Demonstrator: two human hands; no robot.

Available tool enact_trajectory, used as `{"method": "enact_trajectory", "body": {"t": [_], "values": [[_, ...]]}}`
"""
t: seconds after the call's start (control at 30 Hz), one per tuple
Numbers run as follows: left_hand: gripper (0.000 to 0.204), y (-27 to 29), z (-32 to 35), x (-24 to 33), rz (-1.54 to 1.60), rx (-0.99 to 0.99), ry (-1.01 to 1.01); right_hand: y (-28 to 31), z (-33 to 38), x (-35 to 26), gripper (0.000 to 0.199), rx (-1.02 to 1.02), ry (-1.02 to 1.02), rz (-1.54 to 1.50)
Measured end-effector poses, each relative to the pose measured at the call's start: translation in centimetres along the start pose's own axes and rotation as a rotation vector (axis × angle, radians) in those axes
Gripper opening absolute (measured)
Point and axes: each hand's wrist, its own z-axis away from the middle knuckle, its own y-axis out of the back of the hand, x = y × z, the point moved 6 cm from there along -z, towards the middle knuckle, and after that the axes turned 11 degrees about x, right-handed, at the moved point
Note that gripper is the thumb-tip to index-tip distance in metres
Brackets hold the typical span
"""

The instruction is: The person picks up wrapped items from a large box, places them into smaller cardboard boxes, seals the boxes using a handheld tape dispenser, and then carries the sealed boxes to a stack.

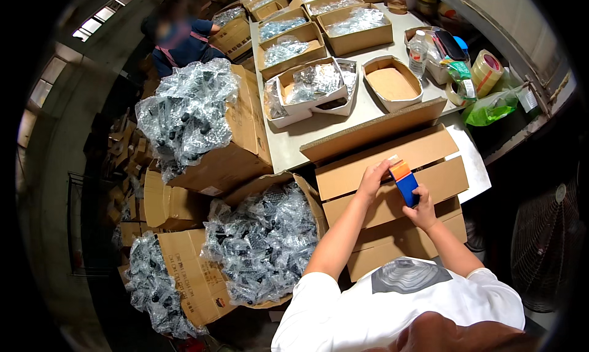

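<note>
A small blue and orange box [406, 188] is held tilted between my two hands, above a large brown carton [386, 174] with its flaps spread out. My right hand [422, 209] grips the blue lower end, thumb along its side. At the orange upper end, the fingers of my left hand [375, 179] are closed on the box's edge, where a small pale bit shows; whether that is a flap I cannot tell.
Left of me, large cartons overflow with bubble-wrapped dark parts [264, 247], and more wrapped parts [190, 112] stand behind. On the white table [279, 146] are open trays [359, 30], a bottle [418, 52] and tape [486, 73]. A person [181, 42] works far left; a fan [546, 235] stands right.
</note>
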Motion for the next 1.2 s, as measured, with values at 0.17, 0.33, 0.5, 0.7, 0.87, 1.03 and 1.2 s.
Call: {"method": "enact_trajectory", "body": {"t": [0.17,0.33,0.5,0.7,0.87,1.03,1.2], "values": [[0.026,2.0,-3.2,0.7,-0.834,0.109,-0.144,0.1,-0.2,-1.1,0.051,-0.029,-0.061,0.055],[0.027,2.0,-5.5,4.5,-1.349,0.405,-0.559,3.4,3.4,-3.4,0.047,-0.043,-0.237,0.122],[0.029,1.7,-8.7,1.8,-1.617,0.303,-0.268,3.3,3.1,-3.7,0.047,-0.009,-0.281,0.130],[0.031,2.6,-11.9,1.6,-1.844,0.292,-0.247,2.0,1.2,-3.6,0.044,-0.084,-0.318,0.125],[0.031,0.5,-8.7,1.8,-1.622,-0.013,-0.325,2.5,0.1,-4.8,0.052,0.000,-0.194,0.212],[0.056,0.0,0.3,3.0,-1.713,0.200,-0.778,2.3,-1.2,-5.8,0.053,-0.102,-0.189,0.207],[0.119,-2.1,9.4,-2.7,-1.799,-0.086,-0.257,1.8,-1.3,-4.7,0.050,-0.145,-0.260,0.157]]}}
